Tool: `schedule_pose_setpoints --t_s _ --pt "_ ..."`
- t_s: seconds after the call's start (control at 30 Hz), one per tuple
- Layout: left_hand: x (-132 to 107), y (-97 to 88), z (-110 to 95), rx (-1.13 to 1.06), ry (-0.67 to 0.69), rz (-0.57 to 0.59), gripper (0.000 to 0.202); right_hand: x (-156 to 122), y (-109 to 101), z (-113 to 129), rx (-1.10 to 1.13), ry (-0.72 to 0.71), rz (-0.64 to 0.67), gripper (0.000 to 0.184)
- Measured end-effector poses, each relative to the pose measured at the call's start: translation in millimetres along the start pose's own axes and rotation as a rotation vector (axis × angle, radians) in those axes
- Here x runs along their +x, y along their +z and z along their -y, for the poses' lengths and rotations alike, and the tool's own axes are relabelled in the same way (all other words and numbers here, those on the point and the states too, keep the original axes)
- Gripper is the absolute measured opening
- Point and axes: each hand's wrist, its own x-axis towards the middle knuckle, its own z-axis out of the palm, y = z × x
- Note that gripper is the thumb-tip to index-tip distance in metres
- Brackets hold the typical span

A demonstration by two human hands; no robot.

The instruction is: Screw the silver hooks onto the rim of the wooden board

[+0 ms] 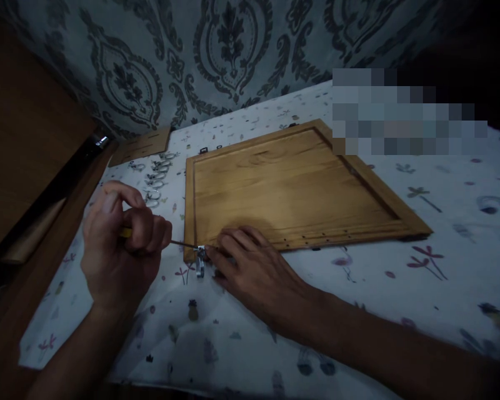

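My left hand (123, 244) is closed round the yellow handle (125, 231) of a screwdriver. Its thin shaft (183, 243) points right, and the tip meets a small metal latch (200, 261) at the near left corner of a wooden panel (266, 183). My right hand (254, 272) grips by that corner, fingers over the panel's near edge and index fingertip against the latch. The thumb is partly hidden below. The latch hangs over the edge onto the cloth. The screwdriver's tip is too small to make out.
Several loose metal latches (156, 178) lie left of the panel. A brown cardboard piece (141, 146) is behind them. Small dark fittings (203, 150) show along the panel's far edge. A printed white cloth (379, 311) covers the surface, with patterned wallpaper (233, 50) behind.
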Motion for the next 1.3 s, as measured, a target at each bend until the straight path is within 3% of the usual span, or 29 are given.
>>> schedule_pose_setpoints --t_s 0.23,0.83,1.17,1.3 --pt "-1 -0.4 1 -0.017 -0.022 0.014 0.033 1 -1 1 0.006 0.009 0.001 0.03" --pt "7 0.2 -1 0.013 -0.075 0.078 0.015 0 -1 0 -0.009 0.008 0.02 0.032" --pt "11 10.7 -3 -0.02 -0.131 -0.083 0.015 -1 1 1 -0.015 0.026 0.003 0.033" --pt "11 17.4 -2 -0.026 -0.14 -0.087 0.011 1 -1 1 -0.019 0.019 -0.015 0.03"
